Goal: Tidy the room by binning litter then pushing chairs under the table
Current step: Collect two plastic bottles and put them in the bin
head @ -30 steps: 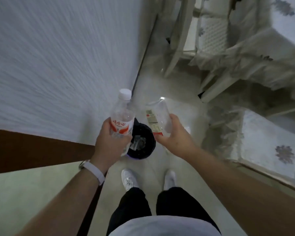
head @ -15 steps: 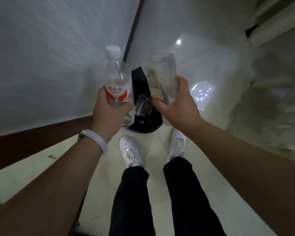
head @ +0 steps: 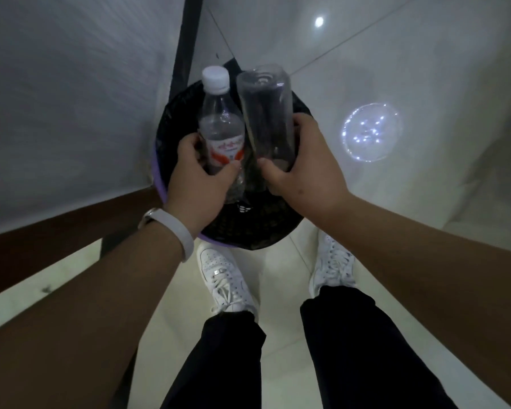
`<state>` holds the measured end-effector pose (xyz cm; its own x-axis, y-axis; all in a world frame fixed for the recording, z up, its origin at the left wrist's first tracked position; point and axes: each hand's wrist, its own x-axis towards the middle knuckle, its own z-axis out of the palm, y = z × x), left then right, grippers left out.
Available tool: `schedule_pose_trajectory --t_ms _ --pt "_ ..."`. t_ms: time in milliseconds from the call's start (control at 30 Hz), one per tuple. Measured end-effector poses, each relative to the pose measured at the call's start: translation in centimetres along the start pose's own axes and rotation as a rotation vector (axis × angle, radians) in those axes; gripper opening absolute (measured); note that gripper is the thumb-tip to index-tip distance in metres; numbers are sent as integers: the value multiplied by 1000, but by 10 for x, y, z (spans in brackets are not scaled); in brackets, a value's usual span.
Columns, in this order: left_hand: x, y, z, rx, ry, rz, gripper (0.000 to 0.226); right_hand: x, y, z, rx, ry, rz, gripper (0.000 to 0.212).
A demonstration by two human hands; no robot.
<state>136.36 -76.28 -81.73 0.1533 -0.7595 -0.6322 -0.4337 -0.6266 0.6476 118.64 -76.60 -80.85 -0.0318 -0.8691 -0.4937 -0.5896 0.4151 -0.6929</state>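
A black mesh waste bin point(head: 250, 230) with a purple rim stands on the pale tiled floor point(head: 278, 290) beside the wall, just ahead of 2 white shoes point(head: 224, 278). Both bottles are held right over its opening. The left hand point(head: 195, 178), a white wristband point(head: 171, 228) at its wrist, is wrapped around the lower part of a clear water bottle point(head: 220, 122) with a red-and-white label and a white cap point(head: 215, 79) on top. The right hand point(head: 304, 169) clasps a second clear plastic bottle point(head: 264, 107) with its base end uppermost. The 2 bottles stand side by side, nearly touching. Whether either holds liquid cannot be told, and the inside of the bin is too dark to read.
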Motion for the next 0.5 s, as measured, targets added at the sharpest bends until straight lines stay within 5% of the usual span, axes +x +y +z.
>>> schedule_pose_trajectory --t_ms 233,500 --pt "-33 36 -25 115 -13 93 53 -30 -16 -29 -290 -2 -76 63" --pt "-117 110 -77 621 -103 492 55 -95 -79 -118 -614 1 -224 59"
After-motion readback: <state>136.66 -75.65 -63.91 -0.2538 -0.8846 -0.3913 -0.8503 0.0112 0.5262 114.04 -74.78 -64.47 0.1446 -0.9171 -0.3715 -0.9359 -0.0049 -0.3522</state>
